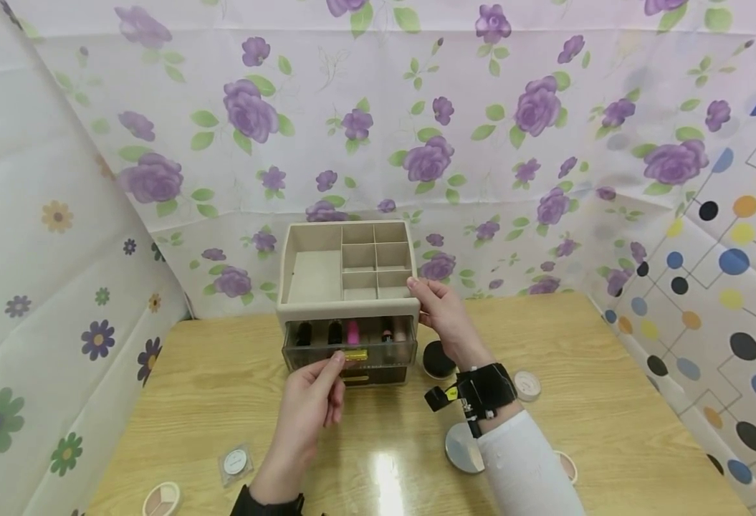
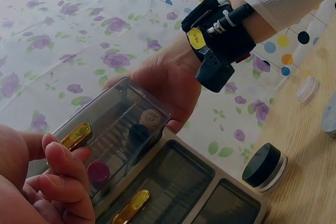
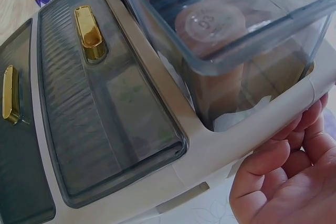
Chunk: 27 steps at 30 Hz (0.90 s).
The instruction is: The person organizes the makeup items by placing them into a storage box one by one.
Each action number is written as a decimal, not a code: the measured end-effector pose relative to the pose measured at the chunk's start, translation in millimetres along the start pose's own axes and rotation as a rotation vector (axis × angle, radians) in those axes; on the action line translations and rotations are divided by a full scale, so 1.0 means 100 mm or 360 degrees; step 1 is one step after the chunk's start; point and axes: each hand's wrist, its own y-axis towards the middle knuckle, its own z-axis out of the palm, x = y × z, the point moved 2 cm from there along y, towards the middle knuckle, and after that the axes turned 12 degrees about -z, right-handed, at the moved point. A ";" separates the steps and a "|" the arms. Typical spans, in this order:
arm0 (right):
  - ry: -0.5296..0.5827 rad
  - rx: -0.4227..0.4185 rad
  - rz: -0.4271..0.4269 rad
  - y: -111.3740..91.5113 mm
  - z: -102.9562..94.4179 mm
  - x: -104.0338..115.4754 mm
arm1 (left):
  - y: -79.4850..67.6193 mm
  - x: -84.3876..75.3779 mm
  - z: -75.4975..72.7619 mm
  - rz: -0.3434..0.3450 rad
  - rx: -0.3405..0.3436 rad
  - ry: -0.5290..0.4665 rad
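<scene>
Your L hand (image 1: 309, 401) is on the top drawer's handle (image 1: 356, 355); top drawer (image 1: 387, 354) juts fwd from the organizer (image 1: 348, 310), w/ bottles (image 1: 352, 332) in it just behind that grip. Lower drawer (image 1: 388, 375): directly below. Your R hand (image 1: 445, 319) is at the organizer's R side. Beyond your L grip, up top: big compartment (image 1: 315, 276) L, six small compartments (image 1: 359, 256) R, next to your R hand. Nearer you than R hand: jar (image 1: 438, 359), then disc (image 1: 463, 450). R of these: small round case (image 1: 527, 385), round pan (image 1: 567, 466). L of your L hand: square case (image 1: 234, 462), then compact (image 1: 161, 499). All on table (image 1: 190, 373); curtain (image 1: 326, 143) behind.
</scene>
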 end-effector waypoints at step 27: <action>-0.0040 0.0003 -0.0012 -0.02 0.00 0.01 | 0.17 -0.06 0.03 0.0019 0.0021 -0.0064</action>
